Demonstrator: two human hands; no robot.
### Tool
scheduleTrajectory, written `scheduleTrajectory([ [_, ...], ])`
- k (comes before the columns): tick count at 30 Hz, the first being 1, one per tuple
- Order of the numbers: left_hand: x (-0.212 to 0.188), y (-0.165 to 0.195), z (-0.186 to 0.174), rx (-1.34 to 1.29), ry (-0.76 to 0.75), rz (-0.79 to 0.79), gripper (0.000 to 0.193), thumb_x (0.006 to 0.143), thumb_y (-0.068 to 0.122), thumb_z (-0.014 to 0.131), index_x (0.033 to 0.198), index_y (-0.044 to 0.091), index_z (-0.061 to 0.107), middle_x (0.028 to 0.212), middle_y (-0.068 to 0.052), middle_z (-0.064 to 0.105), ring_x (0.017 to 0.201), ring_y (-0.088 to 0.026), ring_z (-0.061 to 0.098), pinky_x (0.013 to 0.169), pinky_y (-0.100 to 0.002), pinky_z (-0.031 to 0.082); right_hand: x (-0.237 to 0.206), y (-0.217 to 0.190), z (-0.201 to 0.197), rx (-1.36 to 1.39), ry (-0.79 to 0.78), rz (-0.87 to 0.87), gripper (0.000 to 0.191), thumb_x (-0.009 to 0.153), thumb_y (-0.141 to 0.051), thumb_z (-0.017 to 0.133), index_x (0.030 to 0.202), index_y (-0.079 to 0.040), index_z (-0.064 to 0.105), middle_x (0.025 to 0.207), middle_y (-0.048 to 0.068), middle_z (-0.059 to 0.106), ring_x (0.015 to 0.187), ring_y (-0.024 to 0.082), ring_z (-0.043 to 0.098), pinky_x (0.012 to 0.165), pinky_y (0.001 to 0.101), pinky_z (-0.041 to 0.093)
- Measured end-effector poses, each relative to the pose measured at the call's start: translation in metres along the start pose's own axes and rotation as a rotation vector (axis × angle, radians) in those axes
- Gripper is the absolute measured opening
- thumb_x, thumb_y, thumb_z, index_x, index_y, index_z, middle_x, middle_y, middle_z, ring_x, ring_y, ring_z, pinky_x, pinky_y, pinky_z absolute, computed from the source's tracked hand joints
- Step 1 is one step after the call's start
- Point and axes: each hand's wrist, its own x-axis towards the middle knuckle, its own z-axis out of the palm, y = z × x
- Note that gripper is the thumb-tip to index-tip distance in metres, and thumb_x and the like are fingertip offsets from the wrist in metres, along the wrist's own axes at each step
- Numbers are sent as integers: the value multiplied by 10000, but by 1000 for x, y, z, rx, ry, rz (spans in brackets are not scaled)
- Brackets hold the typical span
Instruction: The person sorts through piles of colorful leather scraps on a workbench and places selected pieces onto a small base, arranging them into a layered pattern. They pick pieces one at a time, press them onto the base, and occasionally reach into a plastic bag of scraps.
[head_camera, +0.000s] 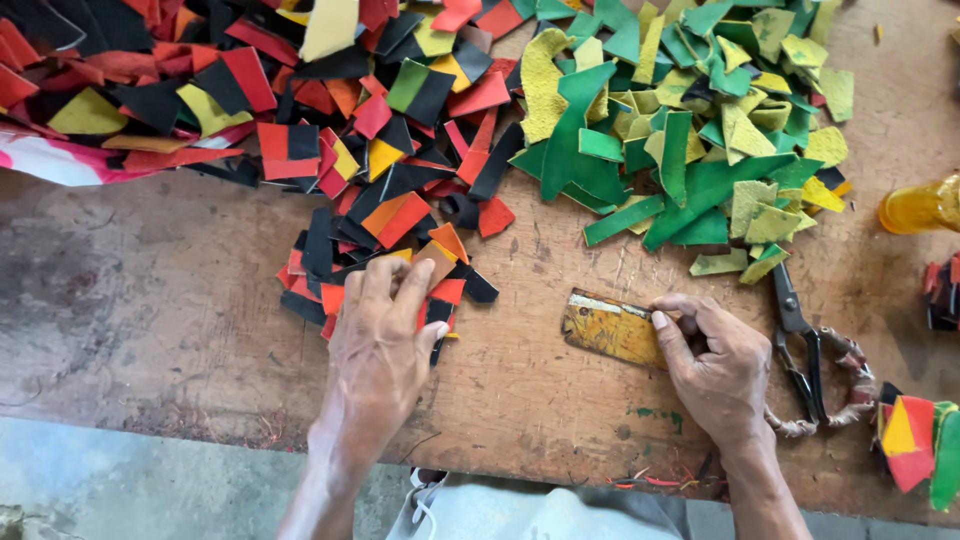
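Leather-like scraps in red, black and orange (380, 240) lie heaped under the left hand (375, 345), which presses flat on them with fingers spread, its grip open and closed around nothing, fingertips resting on the topmost pieces. To the right, the right hand (715, 365) pinches the end of a worn yellow rectangular block (612, 327) between thumb and forefinger, holding it flat against the wooden desk (180, 300); the block looks like a template or gauge, though its surface is too scuffed to be sure. The step in hand appears to be picking one scrap out of the pile while the block is steadied, and the next move probably calls for sliding a single piece free without dragging its neighbours along. Dark scissors (800, 345) with cord-wrapped handles lie just beside the right hand, untouched. A separate heap of green and yellow-green scraps (690, 130) sits further back. Only one view is given (the head camera), and the amber object (920, 207) at the right edge is cut off, as are both piles at the top.
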Motion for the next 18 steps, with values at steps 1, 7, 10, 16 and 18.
scheduleTrajectory([
  [1, 0, -1, 1, 14, 30, 38, 704, 705, 72, 808, 1365, -14, 576, 1258, -207, 527, 1117, -381, 501, 937, -449, 433, 0, 0, 0, 2, 8, -11, 118, 932, -84, 748, 1050, -73, 750, 678, 14, 606, 558, 79, 517, 531, 251, 419],
  [7, -5, -2, 2, 30, -36, 38, 574, 786, 35, 780, 1329, 116, 615, 1268, -116, 518, 1176, -303, 504, 1004, -421, 456, -2, 0, -1, 14, 7, -5, 129, 936, -100, 752, 1063, -77, 750, 709, 21, 637, 585, 89, 550, 551, 253, 440],
  [10, -7, 2, 3, 64, -54, 60, 528, 798, 19, 788, 1296, 105, 636, 1282, -115, 509, 1175, -324, 480, 978, -440, 437, -4, -2, -5, -17, -28, 8, 158, 919, -108, 766, 1074, -76, 753, 716, 35, 634, 593, 107, 548, 556, 263, 442],
  [16, -7, 7, -3, -25, -92, 21, 601, 662, 14, 806, 1238, 37, 637, 1267, -126, 490, 1183, -341, 454, 967, -460, 418, -15, -10, -15, 77, -75, 22, 207, 904, -131, 759, 1099, -65, 736, 859, 50, 684, 711, 119, 635, 621, 256, 521],
  [18, -7, 12, -3, -29, 0, 61, 476, 660, 11, 805, 1110, 52, 657, 1193, -146, 538, 1124, -345, 501, 949, -446, 433, -21, -13, -20, 63, -91, 2, 254, 891, -140, 763, 1132, -67, 723, 969, 73, 683, 828, 159, 658, 714, 283, 546],
])
